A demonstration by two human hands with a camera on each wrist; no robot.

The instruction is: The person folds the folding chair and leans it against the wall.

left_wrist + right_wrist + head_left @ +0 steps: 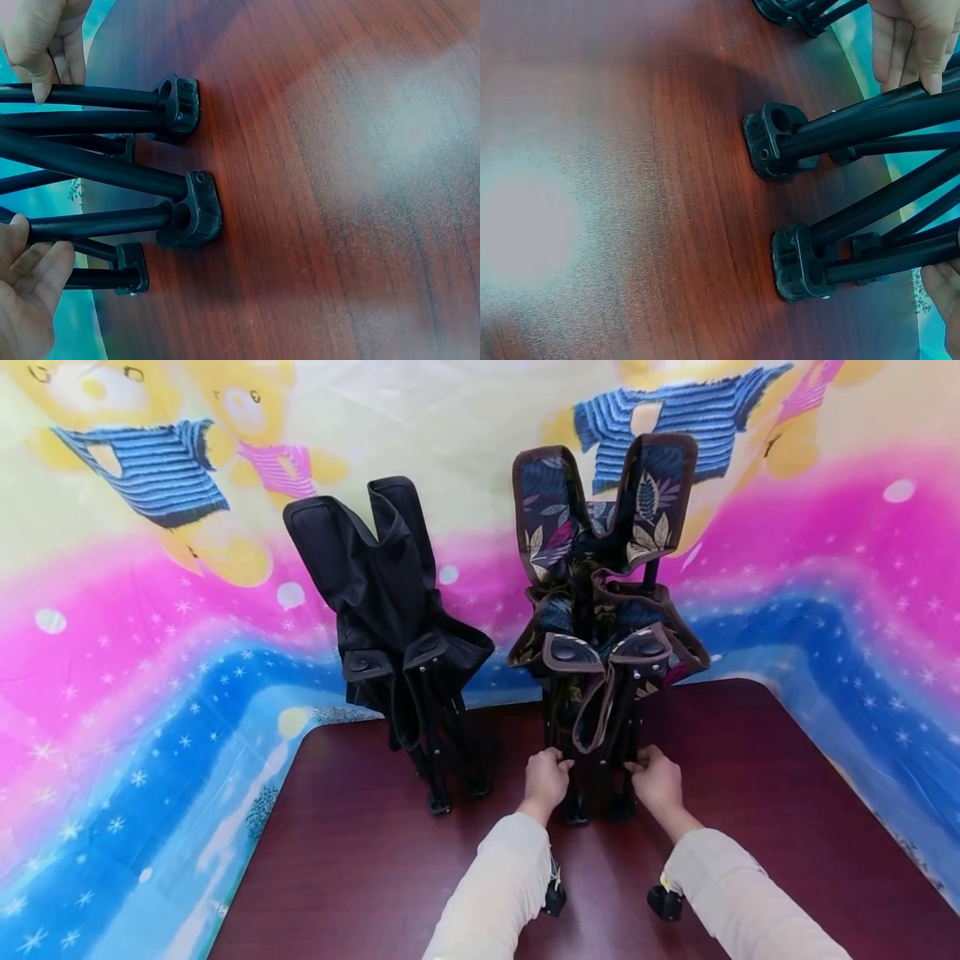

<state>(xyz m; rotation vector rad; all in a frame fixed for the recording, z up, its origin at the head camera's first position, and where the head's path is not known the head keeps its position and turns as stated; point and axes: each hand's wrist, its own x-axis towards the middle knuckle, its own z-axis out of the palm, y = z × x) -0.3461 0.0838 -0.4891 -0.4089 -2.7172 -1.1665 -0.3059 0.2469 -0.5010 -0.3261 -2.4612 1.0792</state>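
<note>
A folded camping chair point(567, 653) with dark leaf-patterned fabric and brown trim stands upright on the table. Low on its left side, my left hand point(546, 781) pinches a black leg tube point(97, 223) between thumb and fingers. Opposite it, my right hand point(660, 785) pinches another black leg tube point(112, 96) on the right side. Both grips sit a little above the black plastic feet point(774, 142), which rest on the tabletop. To the left stands a second folded chair point(382, 577) in plain black fabric, with neither hand on it.
The dark red-brown table point(360, 877) has rounded back corners. Behind it hangs a colourful cloth point(187, 635) with cartoon bears, which both chairs stand close to. Small black devices point(664, 902) hang at the wrists under the pale sleeves point(495, 885).
</note>
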